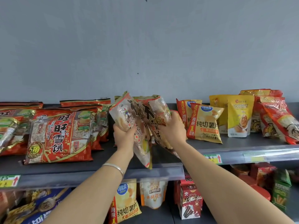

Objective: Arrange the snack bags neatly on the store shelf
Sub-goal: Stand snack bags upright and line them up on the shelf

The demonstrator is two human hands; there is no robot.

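Left hand: fingers curled round the lower half of a clear-and-red crinkly plastic snack bag, a pretty solid grab
Right hand: wrapped round a second clear-and-red snack bag, which touches the first
Where they are: both tilted over the middle of the dark grey metal shelf, with the first one's bottom end crossing its front edge
Left end: big red rice-cracker bags standing in rows
Right end: yellow-and-red chip bags, upright

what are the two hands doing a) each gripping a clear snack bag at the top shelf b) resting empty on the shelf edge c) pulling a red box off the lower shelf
a: left hand grips one clear bag, right hand the other clear bag
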